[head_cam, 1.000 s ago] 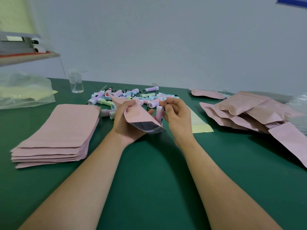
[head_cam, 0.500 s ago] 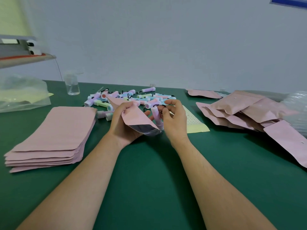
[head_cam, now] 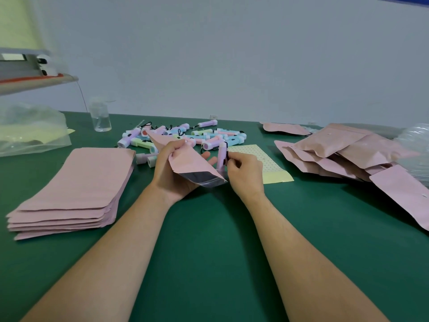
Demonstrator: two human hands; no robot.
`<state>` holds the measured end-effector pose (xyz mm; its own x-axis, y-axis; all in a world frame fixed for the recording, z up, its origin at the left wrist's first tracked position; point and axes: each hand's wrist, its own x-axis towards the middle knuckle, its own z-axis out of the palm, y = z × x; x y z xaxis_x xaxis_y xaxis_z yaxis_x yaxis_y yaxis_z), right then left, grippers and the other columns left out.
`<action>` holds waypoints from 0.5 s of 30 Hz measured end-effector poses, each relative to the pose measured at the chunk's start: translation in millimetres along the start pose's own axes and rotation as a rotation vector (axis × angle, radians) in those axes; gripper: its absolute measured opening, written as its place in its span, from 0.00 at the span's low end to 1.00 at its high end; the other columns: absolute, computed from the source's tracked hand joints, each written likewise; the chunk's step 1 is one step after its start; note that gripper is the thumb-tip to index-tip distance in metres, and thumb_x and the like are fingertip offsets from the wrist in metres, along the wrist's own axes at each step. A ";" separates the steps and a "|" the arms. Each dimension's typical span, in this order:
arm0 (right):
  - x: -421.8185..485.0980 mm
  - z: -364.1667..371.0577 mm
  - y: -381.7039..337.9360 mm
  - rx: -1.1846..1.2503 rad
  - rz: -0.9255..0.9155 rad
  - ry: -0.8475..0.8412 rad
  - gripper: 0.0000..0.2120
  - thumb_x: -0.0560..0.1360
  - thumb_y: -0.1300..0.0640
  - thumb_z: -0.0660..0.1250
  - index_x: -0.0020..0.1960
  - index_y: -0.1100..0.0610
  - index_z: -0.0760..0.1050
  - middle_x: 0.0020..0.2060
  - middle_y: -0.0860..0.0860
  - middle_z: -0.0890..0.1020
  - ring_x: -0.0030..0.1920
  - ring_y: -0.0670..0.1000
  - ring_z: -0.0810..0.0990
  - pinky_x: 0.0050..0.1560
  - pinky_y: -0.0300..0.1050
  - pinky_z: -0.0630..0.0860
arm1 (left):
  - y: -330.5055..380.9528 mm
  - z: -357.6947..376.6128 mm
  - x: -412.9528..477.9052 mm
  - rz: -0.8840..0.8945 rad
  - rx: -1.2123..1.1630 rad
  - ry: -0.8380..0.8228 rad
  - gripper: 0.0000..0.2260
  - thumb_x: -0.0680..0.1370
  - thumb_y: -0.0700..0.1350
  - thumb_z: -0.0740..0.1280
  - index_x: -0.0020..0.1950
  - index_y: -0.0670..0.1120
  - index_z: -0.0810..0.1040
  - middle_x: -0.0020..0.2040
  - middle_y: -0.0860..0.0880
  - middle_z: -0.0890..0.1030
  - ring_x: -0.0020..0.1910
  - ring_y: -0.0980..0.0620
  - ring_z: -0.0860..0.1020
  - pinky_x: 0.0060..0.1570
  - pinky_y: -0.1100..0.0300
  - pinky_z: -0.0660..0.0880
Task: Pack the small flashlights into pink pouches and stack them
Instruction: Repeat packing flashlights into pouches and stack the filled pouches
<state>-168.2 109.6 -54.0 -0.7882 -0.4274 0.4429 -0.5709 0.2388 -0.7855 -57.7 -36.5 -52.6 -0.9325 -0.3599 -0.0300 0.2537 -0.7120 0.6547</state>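
Observation:
My left hand (head_cam: pixel 170 174) grips a pink pouch (head_cam: pixel 189 160) with its silver-lined mouth open toward me. My right hand (head_cam: pixel 245 170) pinches a small pink-and-lilac flashlight (head_cam: pixel 221 156), held upright with its lower end at the right corner of the pouch mouth. A loose pile of pastel flashlights (head_cam: pixel 185 135) lies on the green table just behind my hands. A flat stack of empty pink pouches (head_cam: pixel 74 189) sits at the left. Filled pink pouches (head_cam: pixel 343 154) are heaped at the right.
A yellow dotted sheet (head_cam: pixel 267 163) lies right of my right hand. A clear small bottle (head_cam: pixel 100 116) stands at the back left, beside a clear plastic bag (head_cam: pixel 30 131). More clear plastic wrap (head_cam: pixel 415 145) lies at the far right edge. A grey wall runs behind the table.
My right hand has turned the flashlight upright and lowered it to the pouch mouth. My left hand keeps the pouch open in about the same place.

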 end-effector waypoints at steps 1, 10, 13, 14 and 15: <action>-0.1 -0.2 -0.6 0.013 0.007 -0.015 0.14 0.75 0.66 0.58 0.34 0.60 0.76 0.27 0.52 0.73 0.31 0.49 0.63 0.30 0.42 0.59 | -0.1 0.0 0.1 -0.001 -0.001 -0.003 0.38 0.73 0.51 0.75 0.81 0.47 0.66 0.72 0.34 0.77 0.66 0.31 0.80 0.68 0.30 0.72; -1.4 -0.6 -5.4 0.243 0.069 -0.019 0.08 0.79 0.53 0.71 0.44 0.52 0.88 0.36 0.45 0.86 0.38 0.51 0.83 0.46 0.53 0.84 | -0.7 1.1 -1.1 -0.012 -0.023 0.001 0.34 0.74 0.51 0.75 0.78 0.47 0.69 0.70 0.34 0.79 0.65 0.31 0.80 0.68 0.32 0.73; 0.5 -2.3 -1.8 0.266 0.107 -0.005 0.08 0.75 0.54 0.77 0.53 0.53 0.87 0.42 0.43 0.88 0.44 0.41 0.86 0.53 0.50 0.85 | -0.5 2.1 -1.8 -0.013 -0.019 0.014 0.33 0.74 0.52 0.74 0.78 0.47 0.69 0.70 0.35 0.79 0.65 0.31 0.81 0.66 0.32 0.74; 1.2 -2.4 -0.2 0.262 0.118 -0.005 0.11 0.74 0.53 0.79 0.55 0.53 0.86 0.43 0.43 0.88 0.45 0.40 0.85 0.53 0.49 0.84 | -0.5 2.6 -2.3 -0.016 -0.018 0.017 0.33 0.74 0.52 0.74 0.78 0.47 0.69 0.70 0.35 0.79 0.65 0.31 0.81 0.65 0.32 0.75; 1.6 -2.8 0.3 0.263 0.131 -0.012 0.15 0.73 0.52 0.79 0.58 0.53 0.84 0.43 0.43 0.87 0.45 0.39 0.85 0.53 0.47 0.83 | -0.5 3.2 -2.5 -0.019 -0.019 0.019 0.33 0.74 0.53 0.74 0.78 0.47 0.70 0.70 0.35 0.78 0.64 0.32 0.81 0.64 0.33 0.76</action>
<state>-170.3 111.4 -52.3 -0.8475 -0.4182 0.3269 -0.3843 0.0585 -0.9214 -56.3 -33.3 -50.5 -0.9323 -0.3572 -0.0566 0.2408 -0.7299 0.6397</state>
